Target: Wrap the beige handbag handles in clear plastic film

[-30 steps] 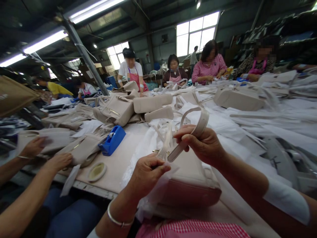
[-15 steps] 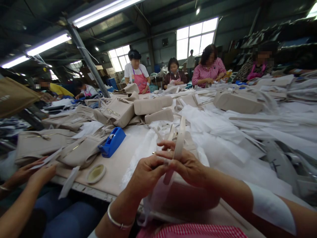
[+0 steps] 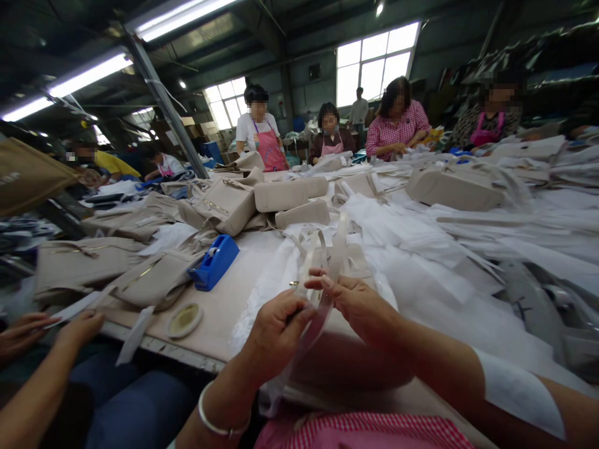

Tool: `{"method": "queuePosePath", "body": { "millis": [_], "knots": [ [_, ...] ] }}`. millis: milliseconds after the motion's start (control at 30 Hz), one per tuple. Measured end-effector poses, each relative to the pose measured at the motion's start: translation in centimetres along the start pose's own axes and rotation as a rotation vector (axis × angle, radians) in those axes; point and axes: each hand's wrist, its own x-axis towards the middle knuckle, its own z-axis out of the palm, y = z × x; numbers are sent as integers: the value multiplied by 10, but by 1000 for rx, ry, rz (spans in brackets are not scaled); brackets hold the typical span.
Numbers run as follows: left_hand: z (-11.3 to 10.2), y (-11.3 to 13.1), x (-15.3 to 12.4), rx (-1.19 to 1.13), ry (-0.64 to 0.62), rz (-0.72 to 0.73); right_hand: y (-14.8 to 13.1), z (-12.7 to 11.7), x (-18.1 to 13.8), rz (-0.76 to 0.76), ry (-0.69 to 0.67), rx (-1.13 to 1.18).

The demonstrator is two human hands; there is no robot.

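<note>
A beige handbag [image 3: 350, 358] rests at the table's front edge, right before me. Its upright handle [image 3: 340, 249] rises between my hands, with a thin, translucent white strip of wrapping [image 3: 311, 330] lying along it and trailing down to the left. My left hand [image 3: 281, 327] pinches this strip between thumb and fingers. My right hand [image 3: 360, 305] is closed on the handle and the wrapping around it, from the right side. A small gold-coloured metal fitting [image 3: 294, 284] shows just beyond my left fingers. The bag's lower front is partly behind my forearms.
Left of my hands lie a blue tape dispenser [image 3: 214, 262] and a roll of tape [image 3: 184, 320]. A neighbour's hands [image 3: 77, 330] hold a white strip at far left. Beige bags [image 3: 229, 202] pile up behind; white wrapping sheets [image 3: 421, 299] spread to the right.
My hands have drawn slightly apart. The white strip now lies higher over the handle, which looked barer before. The neighbour's hands at left have shifted, stretching a strip.
</note>
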Motion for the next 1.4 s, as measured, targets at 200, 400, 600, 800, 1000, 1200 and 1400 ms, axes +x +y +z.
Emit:
{"method": "queuePosePath", "body": {
  "millis": [200, 400, 600, 800, 1000, 1200, 1400],
  "knots": [
    [6, -2, -5, 11, -46, 83, -8, -2, 10, 310, 47, 310],
    [9, -4, -9, 63, -42, 113, -7, 1, 14, 302, -2, 411],
    [16, -11, -11, -67, 201, 7, -10, 5, 13, -13, 51, 256],
    [22, -15, -8, -225, 393, -257, -9, 2, 8, -180, 68, 30],
    [16, -7, -3, -335, 345, -413, -21, 2, 4, -247, 80, -83],
    [11, -10, 1, -54, 313, -362, -20, 6, 2, -215, 102, -7],
    [35, -18, 5, 31, 415, -241, -10, 4, 5, -157, 182, 77]
  ]
}}
